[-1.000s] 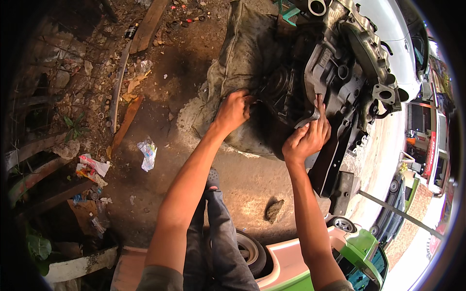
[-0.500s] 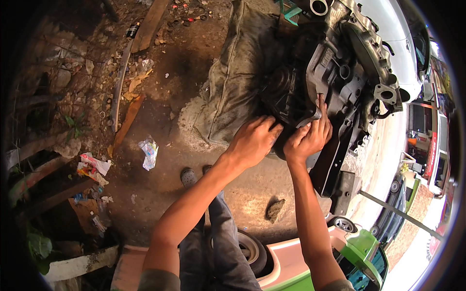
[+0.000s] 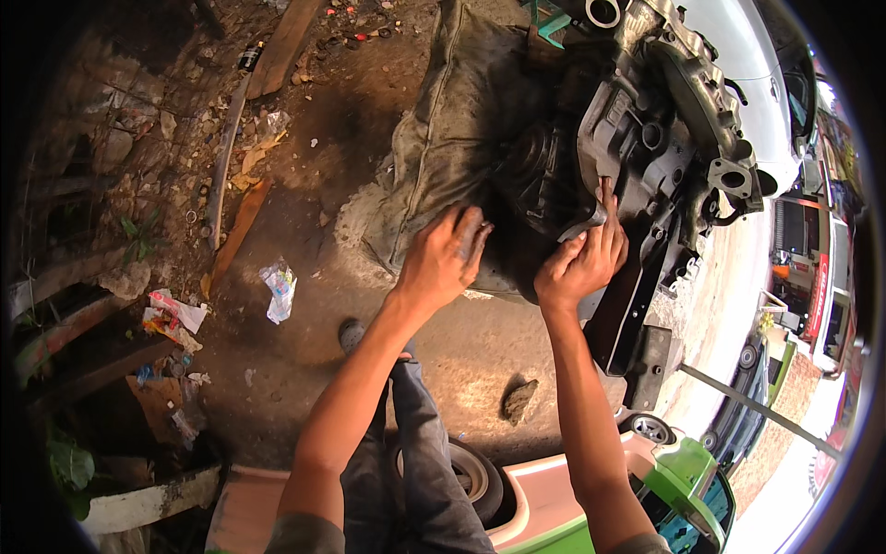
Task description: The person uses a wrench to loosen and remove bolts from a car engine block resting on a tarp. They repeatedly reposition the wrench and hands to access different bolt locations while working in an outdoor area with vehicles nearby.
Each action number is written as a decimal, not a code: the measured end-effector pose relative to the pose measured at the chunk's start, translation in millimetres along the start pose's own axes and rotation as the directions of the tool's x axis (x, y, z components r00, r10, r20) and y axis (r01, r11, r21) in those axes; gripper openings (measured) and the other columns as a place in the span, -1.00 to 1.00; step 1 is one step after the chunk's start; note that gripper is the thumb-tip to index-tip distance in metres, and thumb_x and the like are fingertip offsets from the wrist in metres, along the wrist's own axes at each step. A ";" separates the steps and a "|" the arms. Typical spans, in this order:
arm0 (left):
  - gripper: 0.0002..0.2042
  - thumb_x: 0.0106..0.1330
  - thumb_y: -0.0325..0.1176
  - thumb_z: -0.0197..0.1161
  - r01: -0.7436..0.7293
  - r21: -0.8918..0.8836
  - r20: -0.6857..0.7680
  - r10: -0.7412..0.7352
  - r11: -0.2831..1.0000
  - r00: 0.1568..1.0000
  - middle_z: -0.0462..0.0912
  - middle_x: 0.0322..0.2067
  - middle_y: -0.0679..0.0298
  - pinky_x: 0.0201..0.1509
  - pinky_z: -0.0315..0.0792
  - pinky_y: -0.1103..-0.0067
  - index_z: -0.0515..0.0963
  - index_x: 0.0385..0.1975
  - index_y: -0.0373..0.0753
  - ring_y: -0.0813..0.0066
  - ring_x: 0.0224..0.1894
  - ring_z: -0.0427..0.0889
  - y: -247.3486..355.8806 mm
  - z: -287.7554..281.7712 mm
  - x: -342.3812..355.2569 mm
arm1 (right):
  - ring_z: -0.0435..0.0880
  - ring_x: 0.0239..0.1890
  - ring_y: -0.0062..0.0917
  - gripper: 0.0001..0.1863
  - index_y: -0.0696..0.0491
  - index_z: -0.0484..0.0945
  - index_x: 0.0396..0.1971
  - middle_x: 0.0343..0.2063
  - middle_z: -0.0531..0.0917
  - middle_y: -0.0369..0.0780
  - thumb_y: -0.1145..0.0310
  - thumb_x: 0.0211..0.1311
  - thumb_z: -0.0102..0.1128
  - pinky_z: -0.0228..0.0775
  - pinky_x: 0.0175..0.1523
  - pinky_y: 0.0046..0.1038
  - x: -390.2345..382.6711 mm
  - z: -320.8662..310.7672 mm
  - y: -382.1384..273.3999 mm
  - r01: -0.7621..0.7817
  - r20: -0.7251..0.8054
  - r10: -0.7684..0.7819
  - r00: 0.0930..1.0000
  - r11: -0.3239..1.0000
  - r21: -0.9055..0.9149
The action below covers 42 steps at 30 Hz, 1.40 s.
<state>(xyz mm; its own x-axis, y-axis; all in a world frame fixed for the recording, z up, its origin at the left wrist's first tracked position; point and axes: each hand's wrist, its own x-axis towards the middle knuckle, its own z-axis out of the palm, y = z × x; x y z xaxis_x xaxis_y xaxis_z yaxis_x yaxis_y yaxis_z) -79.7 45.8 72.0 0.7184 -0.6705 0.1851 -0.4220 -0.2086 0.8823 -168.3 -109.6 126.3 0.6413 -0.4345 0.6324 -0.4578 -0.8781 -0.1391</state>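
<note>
Engine (image 3: 637,152) steadying appears in hand: your right hand (image 3: 581,268) grasps its 7-o'clock edge, your left hand (image 3: 443,254) curls loosely at 8 o'clock, contents unclear; next move presumably calls for a firm right grip.

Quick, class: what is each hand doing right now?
Left hand: fingers loosely curled; whether it holds anything cannot be told.
Right hand: closed on the edge of the engine.

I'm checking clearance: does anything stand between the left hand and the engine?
Nothing visible does: the gap between the left hand and the engine looks open. The right hand is at the engine's edge, farther right.
</note>
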 end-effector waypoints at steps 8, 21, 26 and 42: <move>-0.62 0.20 -0.55 0.22 0.064 0.351 0.491 -0.242 0.934 0.837 0.62 -0.31 -0.14 -0.18 0.55 0.23 0.47 0.04 -0.44 -0.10 -0.20 0.65 -8.5 -40.3 22.3 | 0.47 0.32 -0.23 -0.46 0.14 0.51 0.20 0.27 0.53 -0.18 0.31 0.29 -0.23 0.10 0.34 -0.21 -0.3 -1.7 -1.7 -0.009 0.001 0.009 1.000 1.000 0.009; -0.79 0.20 -0.55 0.22 -0.146 0.494 0.552 -0.179 0.857 0.814 0.70 -0.22 -0.04 -0.02 0.55 0.24 0.67 -0.19 -0.39 0.01 -0.11 0.71 -5.3 -27.0 26.0 | 0.47 0.31 -0.21 -0.47 0.14 0.52 0.18 0.26 0.54 -0.16 0.29 0.31 -0.24 0.10 0.35 -0.20 0.0 -1.9 -1.0 -0.005 0.006 0.005 1.000 1.000 0.016; -0.63 0.21 -0.59 0.16 -0.165 0.418 0.495 -0.071 0.894 0.866 0.67 -0.22 -0.07 0.16 0.45 0.18 0.57 0.06 -0.38 -0.08 -0.09 0.67 -18.6 -32.1 29.6 | 0.47 0.31 -0.21 -0.47 0.15 0.52 0.17 0.26 0.54 -0.17 0.30 0.31 -0.24 0.09 0.35 -0.20 -0.5 -1.5 -1.2 -0.003 0.004 0.003 1.000 1.000 0.017; -0.55 0.02 -0.75 0.09 0.220 -0.066 0.164 -0.207 0.973 0.964 0.64 -0.10 -0.08 0.04 0.53 0.34 0.68 -0.07 -0.32 -0.07 -0.05 0.61 -62.6 10.7 49.7 | 0.47 0.31 -0.20 -0.48 0.20 0.53 0.13 0.26 0.54 -0.16 0.33 0.28 -0.24 0.12 0.33 -0.20 -0.9 -0.2 2.0 0.018 0.002 -0.018 1.000 1.000 0.001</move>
<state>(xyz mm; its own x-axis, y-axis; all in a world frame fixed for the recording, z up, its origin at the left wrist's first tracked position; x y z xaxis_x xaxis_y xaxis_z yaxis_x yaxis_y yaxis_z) -23.5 18.0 21.3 0.6894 -0.7204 -0.0754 -0.2156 -0.3035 0.9281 -170.0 -110.9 125.7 0.6510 -0.4190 0.6329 -0.4456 -0.8860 -0.1282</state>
